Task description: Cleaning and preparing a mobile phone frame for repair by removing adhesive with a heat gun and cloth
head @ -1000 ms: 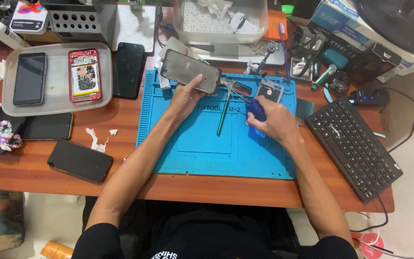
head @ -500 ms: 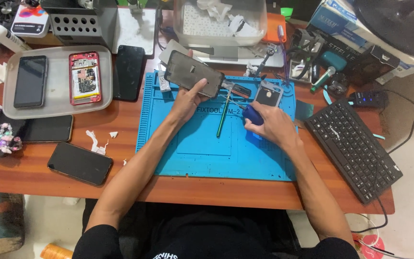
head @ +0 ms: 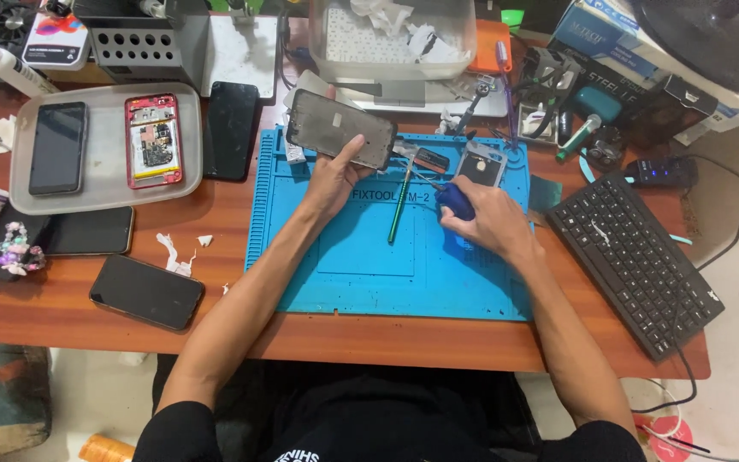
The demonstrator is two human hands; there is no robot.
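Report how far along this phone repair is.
Done: one phone lies opened in the tray, its board showing, and small parts sit at the top of the blue mat. In hand: the left hand holds a dark phone frame tilted up; the right hand grips a blue-handled tool. Left: the frame is still bare and the opened phone unclosed.

We see only the blue butt of the tool point(head: 455, 201), its tip hidden in the right hand point(head: 487, 221) | left hand point(head: 328, 178) covers the phone frame point(head: 340, 128) lower edge | bin point(head: 391, 34) and fan point(head: 712, 34) cut by top edge | small parts point(head: 549, 120) behind mat point(head: 344, 265) too small to tell
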